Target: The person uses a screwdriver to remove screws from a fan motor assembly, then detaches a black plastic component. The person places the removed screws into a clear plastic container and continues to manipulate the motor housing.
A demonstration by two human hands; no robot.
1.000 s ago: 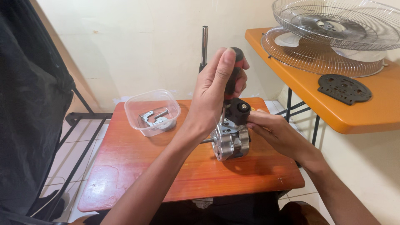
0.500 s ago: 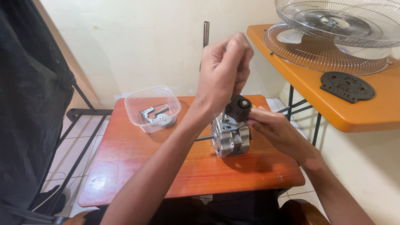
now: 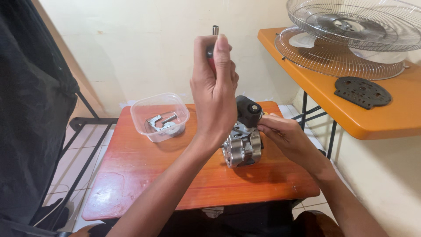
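A silver metal fan motor (image 3: 242, 149) with a black cap (image 3: 248, 110) on top stands on a small orange-brown table (image 3: 144, 184). My right hand (image 3: 283, 137) grips the motor's right side and steadies it. My left hand (image 3: 215, 90) is raised above the motor, closed around a screwdriver (image 3: 214, 37) with a red handle; its metal tip pokes up above my fingers. The rest of the tool is hidden in my fist.
A clear plastic tub (image 3: 160, 116) with metal brackets and screws sits at the table's back left. An orange shelf (image 3: 364, 118) at right carries wire fan guards (image 3: 351, 39) and a black round plate (image 3: 363, 92). Dark cloth (image 3: 30, 109) hangs at left over a black frame.
My left hand has lifted away from the motor's cap and turned, so the screwdriver now points upward. The right hand stays on the motor.
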